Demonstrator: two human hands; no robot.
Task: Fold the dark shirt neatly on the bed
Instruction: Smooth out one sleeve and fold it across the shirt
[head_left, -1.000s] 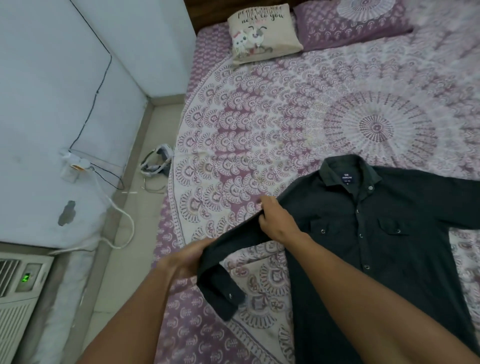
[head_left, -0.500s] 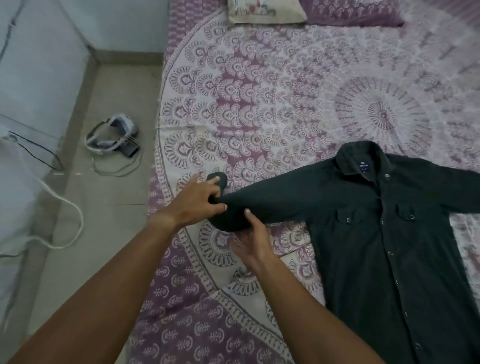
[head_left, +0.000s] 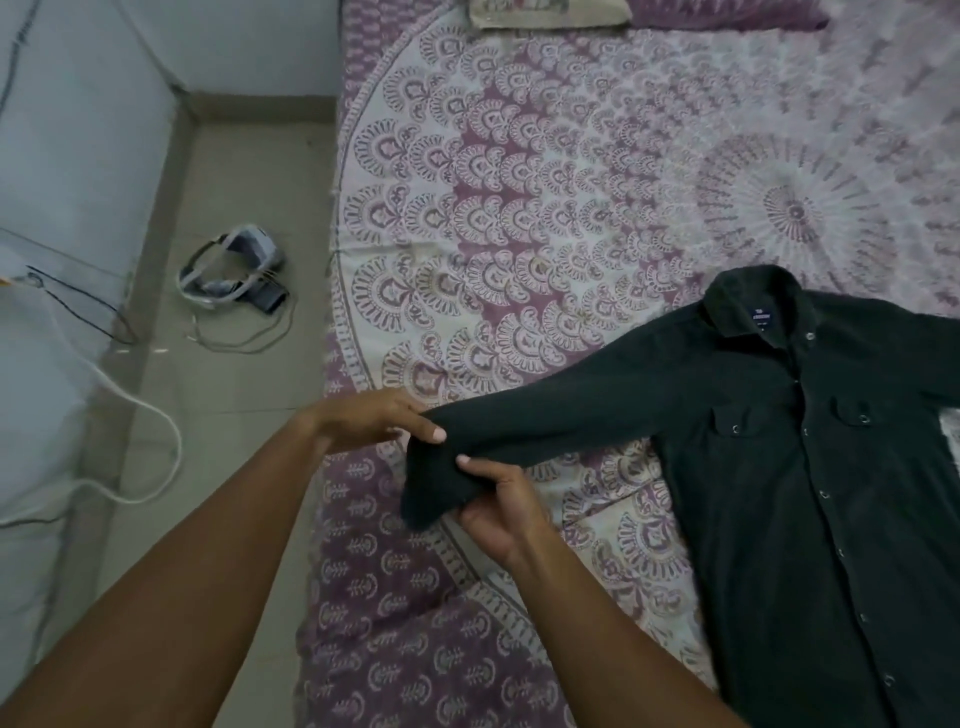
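The dark shirt (head_left: 810, 467) lies front up and buttoned on the bed (head_left: 545, 208), collar toward the pillows. Its long sleeve (head_left: 561, 415) stretches out to the left near the bed's edge. My left hand (head_left: 363, 421) pinches the upper edge of the sleeve near the cuff. My right hand (head_left: 498, 509) grips the cuff end (head_left: 431, 493) from below, and the cuff droops down between the two hands. The other sleeve runs out of view at the right.
A patterned purple and white bedspread covers the bed. Two pillows (head_left: 550, 10) sit at the top edge. On the floor to the left lie a headset-like device (head_left: 234, 270) with cables and a white cord (head_left: 156, 415) along the wall.
Both hands have drawn the sleeve's cuff a little nearer and lower. The right hand has closed on the cuff from below, and the cuff end now hangs downward.
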